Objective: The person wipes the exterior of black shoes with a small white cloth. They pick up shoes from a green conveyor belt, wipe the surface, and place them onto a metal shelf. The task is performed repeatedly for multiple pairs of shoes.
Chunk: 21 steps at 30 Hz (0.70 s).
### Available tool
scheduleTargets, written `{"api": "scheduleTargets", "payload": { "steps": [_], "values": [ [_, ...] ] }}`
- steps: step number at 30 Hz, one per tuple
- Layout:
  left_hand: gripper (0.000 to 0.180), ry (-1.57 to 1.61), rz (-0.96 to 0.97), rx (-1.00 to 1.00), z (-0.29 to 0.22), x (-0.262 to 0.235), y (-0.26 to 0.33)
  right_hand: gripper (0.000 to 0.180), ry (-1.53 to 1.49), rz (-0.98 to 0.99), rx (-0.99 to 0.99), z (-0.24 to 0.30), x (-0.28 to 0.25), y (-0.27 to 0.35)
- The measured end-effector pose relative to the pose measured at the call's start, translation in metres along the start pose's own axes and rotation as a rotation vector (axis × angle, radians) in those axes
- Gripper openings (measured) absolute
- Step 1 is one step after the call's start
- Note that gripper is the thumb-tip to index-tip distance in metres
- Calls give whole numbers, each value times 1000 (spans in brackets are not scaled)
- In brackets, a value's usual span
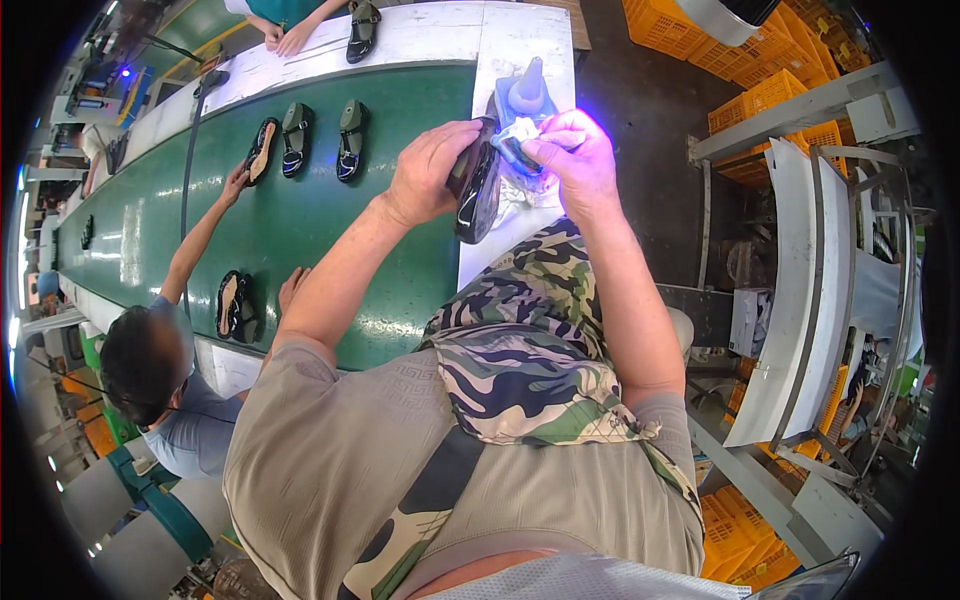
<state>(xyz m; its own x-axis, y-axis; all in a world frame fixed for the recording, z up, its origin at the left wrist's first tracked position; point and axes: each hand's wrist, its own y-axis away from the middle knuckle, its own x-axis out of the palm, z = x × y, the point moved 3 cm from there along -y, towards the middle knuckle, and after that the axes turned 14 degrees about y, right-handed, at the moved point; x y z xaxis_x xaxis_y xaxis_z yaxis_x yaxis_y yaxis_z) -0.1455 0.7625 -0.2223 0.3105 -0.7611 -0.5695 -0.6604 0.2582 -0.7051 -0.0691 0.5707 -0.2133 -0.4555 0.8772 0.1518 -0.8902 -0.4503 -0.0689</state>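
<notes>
Camouflage apron (520, 340) below; left hand (430, 170) grips black shoe (476, 190) (right hand (575, 155) alongside).

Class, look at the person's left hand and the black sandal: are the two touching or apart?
Touching. The head view shows the left hand wrapped around the black sandal, fingers over its upper edge, with no gap between them.

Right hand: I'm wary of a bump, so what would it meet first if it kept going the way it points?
Probably the dark sandal in the left hand; the right hand points left at it, pressing a white cloth.
</notes>
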Motion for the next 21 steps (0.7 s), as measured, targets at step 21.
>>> {"api": "scheduleTargets", "payload": {
  "steps": [21],
  "values": [
    [50,237,454,-628,7,4,-3,18,315,-50,-185,22,-15,-14]
  ]
}}
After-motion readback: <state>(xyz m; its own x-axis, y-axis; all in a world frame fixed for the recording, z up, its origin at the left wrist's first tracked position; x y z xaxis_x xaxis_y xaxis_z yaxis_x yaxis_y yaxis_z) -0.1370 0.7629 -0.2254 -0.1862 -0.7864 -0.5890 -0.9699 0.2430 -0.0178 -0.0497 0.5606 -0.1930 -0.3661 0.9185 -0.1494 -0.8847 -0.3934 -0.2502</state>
